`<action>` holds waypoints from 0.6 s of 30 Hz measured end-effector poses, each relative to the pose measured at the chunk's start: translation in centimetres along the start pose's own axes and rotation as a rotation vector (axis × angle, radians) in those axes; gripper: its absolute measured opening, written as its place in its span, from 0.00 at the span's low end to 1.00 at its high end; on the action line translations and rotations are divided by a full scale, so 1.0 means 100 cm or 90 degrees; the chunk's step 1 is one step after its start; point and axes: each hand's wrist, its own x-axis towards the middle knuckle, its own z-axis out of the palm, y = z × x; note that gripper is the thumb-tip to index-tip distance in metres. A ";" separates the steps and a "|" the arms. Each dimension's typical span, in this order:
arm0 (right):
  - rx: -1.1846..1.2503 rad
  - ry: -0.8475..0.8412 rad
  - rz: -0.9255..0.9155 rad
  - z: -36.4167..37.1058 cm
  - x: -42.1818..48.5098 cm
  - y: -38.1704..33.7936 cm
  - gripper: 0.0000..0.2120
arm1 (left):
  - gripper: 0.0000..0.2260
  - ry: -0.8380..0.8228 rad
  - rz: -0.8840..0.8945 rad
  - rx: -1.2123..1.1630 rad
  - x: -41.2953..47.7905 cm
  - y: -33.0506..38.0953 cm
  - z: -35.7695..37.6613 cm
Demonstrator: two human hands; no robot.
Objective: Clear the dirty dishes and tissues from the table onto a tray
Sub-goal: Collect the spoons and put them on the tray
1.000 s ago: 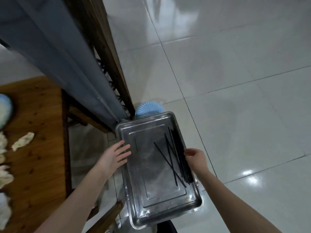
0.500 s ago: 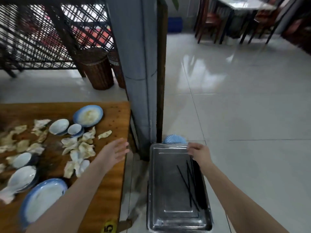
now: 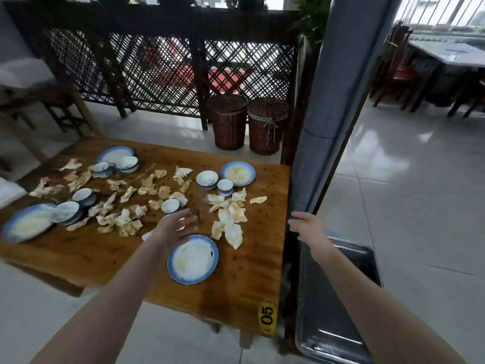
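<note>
Early stage: blue-rimmed white ceramic dishes (image 3: 193,260) and crumpled tissues (image 3: 233,232) cover the brown wooden table (image 3: 249,285). The rectangular steel tray (image 3: 322,311) right of it looks unloaded (arm hides part). Left hand (image 3: 175,227) hovers spread above the table; right hand (image 3: 307,227), beyond the table's right edge, grip indeterminate.

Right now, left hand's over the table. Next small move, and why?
Probably lower the left hand onto the far rim of the near plate and grip it. The hand is open, holds nothing, and hovers just beyond that plate, which has nothing stacked on it and lies closer to the tray than most other dishes.
</note>
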 end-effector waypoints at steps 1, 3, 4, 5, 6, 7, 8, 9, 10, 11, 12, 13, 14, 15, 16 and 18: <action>0.006 -0.007 0.001 0.015 -0.005 -0.002 0.16 | 0.17 0.006 -0.004 0.000 -0.004 0.002 -0.015; 0.000 -0.022 -0.004 0.050 -0.014 -0.004 0.13 | 0.17 0.026 -0.005 0.006 -0.012 0.006 -0.049; -0.011 -0.032 -0.007 0.066 -0.017 -0.005 0.12 | 0.17 0.038 -0.008 0.005 -0.014 0.008 -0.065; -0.024 -0.040 -0.009 0.082 -0.020 -0.007 0.12 | 0.17 0.052 -0.016 -0.004 -0.017 0.009 -0.080; -0.035 -0.045 -0.008 0.091 -0.022 -0.008 0.12 | 0.18 0.062 -0.028 -0.012 -0.019 0.010 -0.089; -0.045 -0.052 -0.008 0.103 -0.024 -0.009 0.12 | 0.18 0.071 -0.037 -0.016 -0.021 0.010 -0.100; -0.056 -0.062 -0.008 0.117 -0.026 -0.011 0.12 | 0.18 0.076 -0.042 -0.019 -0.023 0.010 -0.113; -0.068 -0.071 -0.006 0.131 -0.028 -0.013 0.12 | 0.18 0.081 -0.045 -0.027 -0.025 0.009 -0.126; -0.079 -0.080 -0.002 0.144 -0.030 -0.014 0.10 | 0.17 0.086 -0.044 -0.037 -0.027 0.007 -0.139; -0.085 -0.088 0.001 0.155 -0.032 -0.014 0.09 | 0.17 0.084 -0.043 -0.047 -0.027 0.004 -0.151; -0.094 -0.098 0.000 0.167 -0.034 -0.015 0.08 | 0.16 0.080 -0.041 -0.060 -0.027 0.000 -0.163; -0.105 -0.102 -0.004 0.178 -0.035 -0.015 0.08 | 0.17 0.075 -0.037 -0.072 -0.027 -0.004 -0.175; -0.112 -0.104 -0.008 0.189 -0.036 -0.016 0.08 | 0.17 0.073 -0.034 -0.077 -0.026 -0.007 -0.186; -0.114 -0.108 -0.013 0.200 -0.035 -0.015 0.08 | 0.17 0.076 -0.035 -0.081 -0.025 -0.009 -0.196; -0.112 -0.113 -0.016 0.208 -0.035 -0.015 0.08 | 0.17 0.085 -0.039 -0.088 -0.023 -0.011 -0.203; -0.118 -0.139 -0.014 0.228 -0.034 -0.014 0.08 | 0.16 0.112 -0.053 -0.102 -0.017 -0.014 -0.220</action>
